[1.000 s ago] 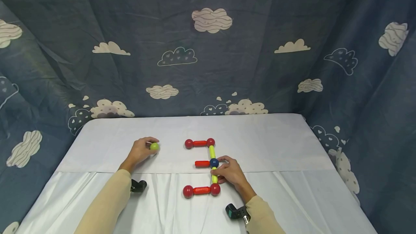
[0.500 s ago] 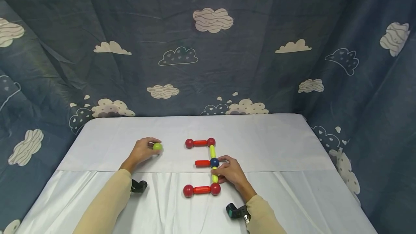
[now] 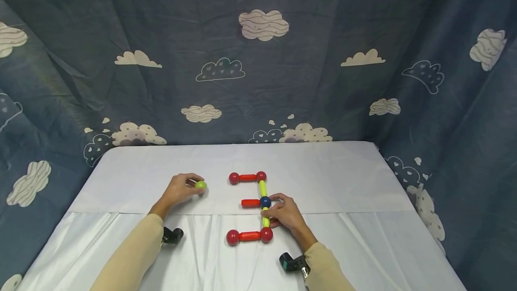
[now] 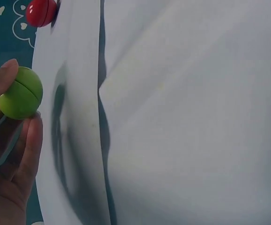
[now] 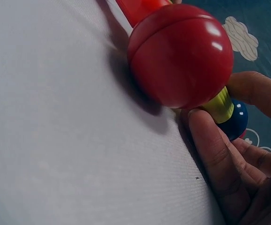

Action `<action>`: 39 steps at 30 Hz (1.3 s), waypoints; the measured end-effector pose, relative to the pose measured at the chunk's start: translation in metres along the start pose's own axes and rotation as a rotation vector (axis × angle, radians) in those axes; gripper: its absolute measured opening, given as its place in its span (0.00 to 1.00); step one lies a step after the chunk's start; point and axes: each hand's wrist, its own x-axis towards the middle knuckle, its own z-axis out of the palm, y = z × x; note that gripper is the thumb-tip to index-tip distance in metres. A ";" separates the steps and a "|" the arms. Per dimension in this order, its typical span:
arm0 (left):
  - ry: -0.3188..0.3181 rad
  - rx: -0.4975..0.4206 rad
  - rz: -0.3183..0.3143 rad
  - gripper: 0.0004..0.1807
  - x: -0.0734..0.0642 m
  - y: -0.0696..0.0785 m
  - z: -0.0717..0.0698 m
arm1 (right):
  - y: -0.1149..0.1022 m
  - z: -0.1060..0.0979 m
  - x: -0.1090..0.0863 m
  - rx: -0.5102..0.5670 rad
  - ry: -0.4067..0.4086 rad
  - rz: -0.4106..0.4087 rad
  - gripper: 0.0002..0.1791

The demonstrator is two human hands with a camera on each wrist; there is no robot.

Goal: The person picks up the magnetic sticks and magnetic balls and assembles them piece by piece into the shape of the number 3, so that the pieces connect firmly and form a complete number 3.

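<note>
Between thumb and fingers my left hand pinches a green ball, held over the table left of a ball-and-rod build. That build lies flat in an E-like shape facing left. Its spine has two yellow rods joined at a blue ball, with red balls at the spine's ends. Three red rods point left; the upper and lower ones end in red balls, while the middle one has a bare tip. My right hand grips the lower yellow rod, just below the blue ball.
A white cloth with a crosswise seam covers the table. Behind it hangs a dark blue curtain with cloud prints. Black wrist devices sit by both sleeves.
My left hand has moved a little to the right and slightly nearer, bringing the green ball closer to the build. The right hand and the build have stayed in place.
</note>
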 end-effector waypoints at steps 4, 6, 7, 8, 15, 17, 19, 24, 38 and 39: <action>-0.024 -0.017 0.003 0.18 -0.001 0.003 0.005 | 0.001 0.000 -0.001 -0.001 0.002 0.014 0.32; -0.037 -0.027 0.007 0.18 -0.003 0.005 0.006 | 0.001 0.000 -0.002 0.003 0.004 0.018 0.32; -0.039 -0.031 0.006 0.18 -0.004 0.006 0.007 | 0.002 0.000 -0.002 0.009 0.004 0.023 0.32; -0.040 -0.036 0.006 0.19 -0.005 0.007 0.008 | 0.002 0.000 -0.002 0.009 0.005 0.021 0.32; -0.075 -0.058 -0.017 0.19 -0.010 0.009 0.016 | 0.004 -0.001 -0.002 0.001 -0.005 0.024 0.32; -0.080 -0.075 -0.013 0.18 -0.011 0.011 0.018 | 0.003 -0.001 -0.001 0.008 -0.008 0.013 0.33; -0.090 -0.086 -0.004 0.19 -0.012 0.013 0.020 | 0.003 -0.001 -0.001 0.017 -0.008 0.007 0.33; -0.114 -0.075 -0.015 0.20 -0.017 0.016 0.026 | 0.004 -0.001 -0.002 0.026 -0.016 0.028 0.33; -0.139 -0.059 0.043 0.17 -0.022 0.037 0.044 | 0.006 0.001 0.000 0.008 -0.006 0.009 0.32; -0.144 -0.062 0.055 0.17 -0.022 0.038 0.045 | 0.006 0.000 0.000 0.010 -0.004 0.008 0.32</action>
